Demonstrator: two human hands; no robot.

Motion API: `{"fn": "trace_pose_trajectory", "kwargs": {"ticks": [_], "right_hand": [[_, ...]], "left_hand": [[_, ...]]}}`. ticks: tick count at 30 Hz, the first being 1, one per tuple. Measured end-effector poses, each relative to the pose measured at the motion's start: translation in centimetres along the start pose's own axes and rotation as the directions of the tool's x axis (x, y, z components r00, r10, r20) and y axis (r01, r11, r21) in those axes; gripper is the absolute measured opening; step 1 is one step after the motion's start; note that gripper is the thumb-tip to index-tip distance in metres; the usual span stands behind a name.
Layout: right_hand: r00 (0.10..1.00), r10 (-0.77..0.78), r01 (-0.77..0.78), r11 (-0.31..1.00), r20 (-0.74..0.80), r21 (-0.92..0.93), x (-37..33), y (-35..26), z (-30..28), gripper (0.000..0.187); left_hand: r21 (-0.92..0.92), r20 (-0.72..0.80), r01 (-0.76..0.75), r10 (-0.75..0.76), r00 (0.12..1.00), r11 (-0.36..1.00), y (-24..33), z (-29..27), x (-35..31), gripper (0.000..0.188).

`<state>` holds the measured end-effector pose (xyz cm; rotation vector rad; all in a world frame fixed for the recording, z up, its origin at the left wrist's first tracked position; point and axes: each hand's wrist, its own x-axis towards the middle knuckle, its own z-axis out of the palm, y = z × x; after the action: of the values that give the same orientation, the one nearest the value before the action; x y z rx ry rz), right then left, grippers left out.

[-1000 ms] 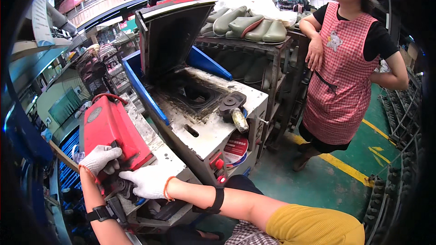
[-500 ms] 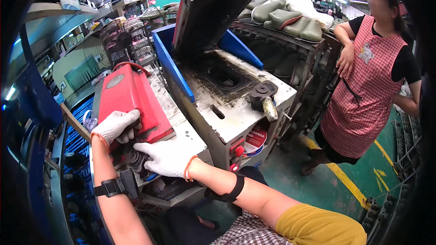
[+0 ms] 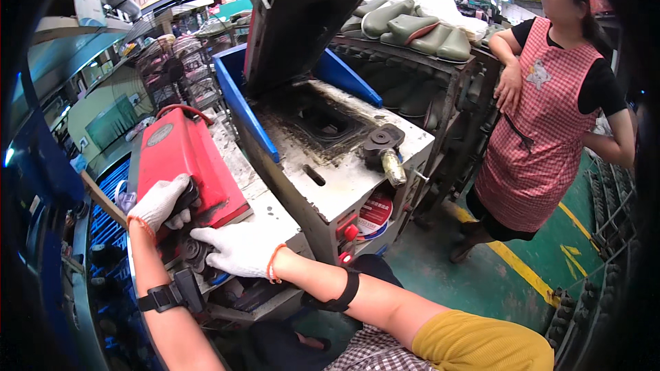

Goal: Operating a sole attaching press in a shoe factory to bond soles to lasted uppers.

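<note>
My left hand [image 3: 163,203]: red lid [image 3: 179,154] blocks ahead | my right hand [image 3: 238,251]: latch [image 3: 194,253] close by; room over white top [image 3: 273,218], between red lid and blue panel [image 3: 242,104] | beyond panel: raised lid [image 3: 299,38] bars the back, knob [image 3: 382,139] stands at front | right: floor [image 3: 440,275] gap before co-worker [image 3: 537,137].

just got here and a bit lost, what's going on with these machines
A person in white gloves is working at the machine with the red cover, which is down. The left hand is closed around a black handle at its front; the right hand is at a dark round part just below, though contact is unclear. On the neighbouring machine, the dark-lined lid stands open. A co-worker in a checked apron stands nearby.
</note>
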<state>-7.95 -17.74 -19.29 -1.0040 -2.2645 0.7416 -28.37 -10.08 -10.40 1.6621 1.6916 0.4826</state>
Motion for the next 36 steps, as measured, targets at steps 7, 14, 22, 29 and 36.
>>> {"fn": "trace_pose_trajectory", "kwargs": {"ticks": [7, 14, 22, 29, 36], "right_hand": [[1.000, 0.003, -0.003, 1.000, -0.013, -0.001, 0.14, 0.08, 0.21, 0.056], [1.000, 0.002, -0.002, 1.000, -0.009, -0.009, 0.09, 0.08, -0.02, 0.057], [1.000, -0.005, 0.006, 0.999, -0.018, 0.034, 0.09, 0.12, 0.04, 0.055], [1.000, -0.005, 0.005, 1.000, -0.016, -0.002, 0.12, -0.02, -0.09, 0.055], [0.999, -0.027, 0.026, 1.000, -0.042, -0.011, 0.13, 0.00, 0.04, 0.055]], "left_hand": [[-0.042, 0.012, -0.024, 0.025, 1.000, 0.999, -0.29, 0.01, 0.12, 0.067], [-0.075, 0.038, 0.005, -0.002, 0.999, 0.997, 0.10, 0.02, -0.14, 0.051], [-0.050, 0.038, 0.014, -0.012, 0.999, 0.999, -0.01, 0.06, -0.04, 0.050], [-0.052, -0.021, -0.004, 0.003, 1.000, 0.999, -0.45, -0.01, 0.31, 0.058], [-0.059, -0.017, -0.027, 0.026, 1.000, 0.998, -0.47, 0.09, 0.27, 0.060]]}}
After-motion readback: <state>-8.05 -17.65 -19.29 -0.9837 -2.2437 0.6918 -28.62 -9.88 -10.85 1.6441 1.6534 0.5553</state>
